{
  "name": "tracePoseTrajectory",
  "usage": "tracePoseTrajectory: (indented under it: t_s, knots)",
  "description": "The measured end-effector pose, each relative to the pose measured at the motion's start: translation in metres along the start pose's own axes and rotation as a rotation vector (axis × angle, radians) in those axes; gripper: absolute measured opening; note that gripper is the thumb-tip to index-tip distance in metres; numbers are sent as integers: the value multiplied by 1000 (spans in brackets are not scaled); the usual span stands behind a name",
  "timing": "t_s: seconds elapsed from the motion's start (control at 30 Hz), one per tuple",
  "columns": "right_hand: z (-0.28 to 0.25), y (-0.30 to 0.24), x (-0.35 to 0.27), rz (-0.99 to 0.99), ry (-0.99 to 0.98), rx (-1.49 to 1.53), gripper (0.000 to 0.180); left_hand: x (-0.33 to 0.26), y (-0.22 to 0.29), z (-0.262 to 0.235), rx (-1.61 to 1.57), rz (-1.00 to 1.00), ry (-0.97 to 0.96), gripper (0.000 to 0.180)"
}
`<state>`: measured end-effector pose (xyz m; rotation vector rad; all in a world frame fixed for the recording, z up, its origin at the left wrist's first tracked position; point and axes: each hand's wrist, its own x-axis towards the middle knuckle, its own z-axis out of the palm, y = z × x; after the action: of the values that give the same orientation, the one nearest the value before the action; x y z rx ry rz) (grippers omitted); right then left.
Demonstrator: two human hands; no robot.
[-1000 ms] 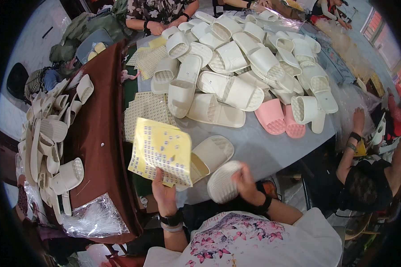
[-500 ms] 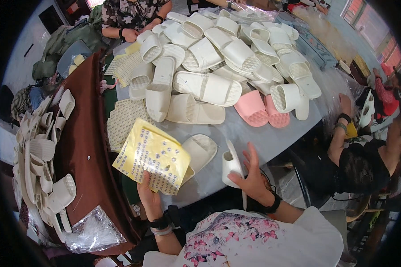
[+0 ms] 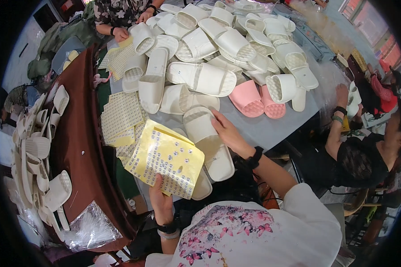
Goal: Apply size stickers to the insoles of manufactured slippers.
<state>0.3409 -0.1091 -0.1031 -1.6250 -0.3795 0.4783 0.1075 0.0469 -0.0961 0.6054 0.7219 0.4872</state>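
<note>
My left hand [image 3: 161, 201] is closed on the lower edge of a yellow sticker sheet [image 3: 169, 162], which carries rows of small round printed labels; some spots on it look bare or crumpled. My right hand [image 3: 227, 133] grips a white slide slipper [image 3: 209, 140] by its side, near the ribbed toe end, with the fingertips hidden by its edge. The heel of this slipper points toward me. Partly covered by it and by the sheet, another white slipper [image 3: 203, 187] lies on the grey table [image 3: 276, 133].
Many white slippers [image 3: 200, 78] are heaped across the table, with a pink pair [image 3: 246, 99] at the near right. More label sheets [image 3: 120, 113] lie at the left. A brown-covered surface [image 3: 87, 147] bears slippers and clear plastic [image 3: 93, 229]. Other people sit behind and right.
The slipper in my right hand has turned from edge-on to top-up and moved left over the other slipper. My left hand and the sheet have shifted slightly right and down.
</note>
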Motion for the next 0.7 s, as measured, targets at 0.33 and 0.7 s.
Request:
tracePoseTrajectory:
  t_s: [0.33, 0.7]
  knots:
    - [-27, -25, -33, -378, 64, -510, 28, -1, 22, 20, -133, 65, -45, 34]
    - [4, -7, -94, -305, -220, -823, 24, 15, 5, 64, 46, -180, -192, 34]
